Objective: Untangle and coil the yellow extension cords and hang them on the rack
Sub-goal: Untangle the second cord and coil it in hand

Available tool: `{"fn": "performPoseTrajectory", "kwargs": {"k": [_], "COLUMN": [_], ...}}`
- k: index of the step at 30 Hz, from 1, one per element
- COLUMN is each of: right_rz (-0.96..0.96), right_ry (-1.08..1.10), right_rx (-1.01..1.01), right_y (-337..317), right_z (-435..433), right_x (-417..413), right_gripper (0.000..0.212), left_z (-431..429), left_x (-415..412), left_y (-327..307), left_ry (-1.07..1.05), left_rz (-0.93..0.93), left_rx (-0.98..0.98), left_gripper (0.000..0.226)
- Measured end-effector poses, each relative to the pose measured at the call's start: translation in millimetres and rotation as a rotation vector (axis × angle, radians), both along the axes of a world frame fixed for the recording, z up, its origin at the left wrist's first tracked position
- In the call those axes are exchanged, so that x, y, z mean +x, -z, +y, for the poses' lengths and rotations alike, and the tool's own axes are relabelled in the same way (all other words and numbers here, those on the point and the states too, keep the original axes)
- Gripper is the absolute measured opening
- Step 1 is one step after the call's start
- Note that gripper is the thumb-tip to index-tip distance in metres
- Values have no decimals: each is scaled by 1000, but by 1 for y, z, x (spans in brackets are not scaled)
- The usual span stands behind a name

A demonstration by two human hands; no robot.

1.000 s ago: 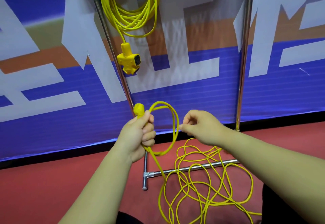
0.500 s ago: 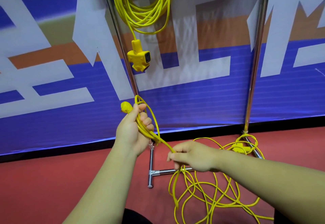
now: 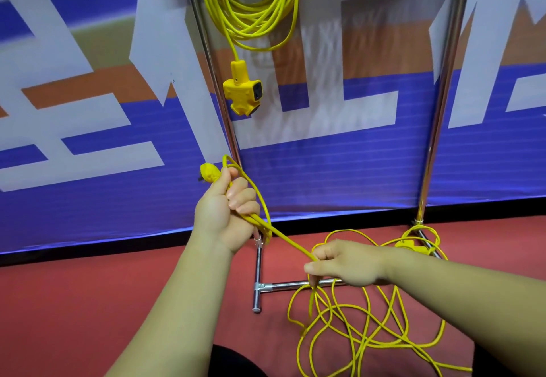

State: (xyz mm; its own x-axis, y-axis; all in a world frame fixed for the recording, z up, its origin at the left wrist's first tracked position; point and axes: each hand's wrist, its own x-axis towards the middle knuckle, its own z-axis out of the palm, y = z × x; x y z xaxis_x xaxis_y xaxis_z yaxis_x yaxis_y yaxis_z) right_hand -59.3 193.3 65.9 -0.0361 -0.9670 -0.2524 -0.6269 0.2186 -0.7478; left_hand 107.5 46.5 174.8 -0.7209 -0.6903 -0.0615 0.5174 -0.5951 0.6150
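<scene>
The left hand (image 3: 224,208) grips the plug end (image 3: 209,172) and a loop of the loose yellow cord (image 3: 288,239). The right hand (image 3: 345,261) pinches the same cord lower down, above the tangle on the red floor (image 3: 88,302). A coiled cord (image 3: 248,22) hangs on the rack (image 3: 439,110), its socket block (image 3: 243,90) dangling beside the left post.

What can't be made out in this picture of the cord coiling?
1. Head view: the hung coil, its top cut off by the top edge.
2. Head view: the loop count in the left hand; its fingers cover the loose cord.
3. Head view: the floor socket, small and partly behind the arm of the right hand.
4. Head view: the loose cord's tangle, cut off by the bottom edge.
</scene>
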Motion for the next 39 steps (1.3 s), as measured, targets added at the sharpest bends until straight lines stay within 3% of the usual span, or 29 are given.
{"fn": "performPoseTrajectory", "kwargs": {"k": [3, 6, 9, 12, 20, 22, 25, 27, 31, 34, 36, 39], "right_rz": [-57, -368, -689, -863, -521, -508, -544, -591, -574, -419, -350, -400], "right_ry": [75, 340, 530, 524, 298, 289, 299, 285, 216, 202, 242, 406], "right_rx": [62, 2, -32, -131, -335, -346, -370, -381, -200, 1, 82, 86], "right_y": [7, -6, -39, -69, -99, -102, -106, -107, -82, -58, -49, -48], "right_z": [6, 2, -1, -3, 10, 14, 19, 21, 27, 36, 42, 45], "right_x": [-16, -28, -37, -38, -19, -19, -20, -24, -40, -57, -65, -69], "right_gripper": [48, 38, 31, 25, 28, 29, 30, 32, 33, 34, 37, 45], "left_z": [-10, -13, -6, 4, 28, 33, 38, 37, 20, 1, -11, -22], "left_x": [9, 15, 12, 0, -21, -22, -24, -25, -18, -7, 0, 3], "left_y": [-1, 2, 10, 20, 33, 35, 32, 25, 6, -7, -9, -1], "left_ry": [-16, 13, 9, -25, 111, 182, 208, 165, 32, -71, -135, -188], "left_rz": [9, -96, -341, -566, -623, -633, -619, -539, -264, -107, -73, -152], "left_rx": [21, -62, -331, -613, -713, -765, -787, -743, -560, -379, -299, -280], "left_gripper": [31, 27, 17, 18, 18, 14, 31, 21, 12, 11, 16, 18]}}
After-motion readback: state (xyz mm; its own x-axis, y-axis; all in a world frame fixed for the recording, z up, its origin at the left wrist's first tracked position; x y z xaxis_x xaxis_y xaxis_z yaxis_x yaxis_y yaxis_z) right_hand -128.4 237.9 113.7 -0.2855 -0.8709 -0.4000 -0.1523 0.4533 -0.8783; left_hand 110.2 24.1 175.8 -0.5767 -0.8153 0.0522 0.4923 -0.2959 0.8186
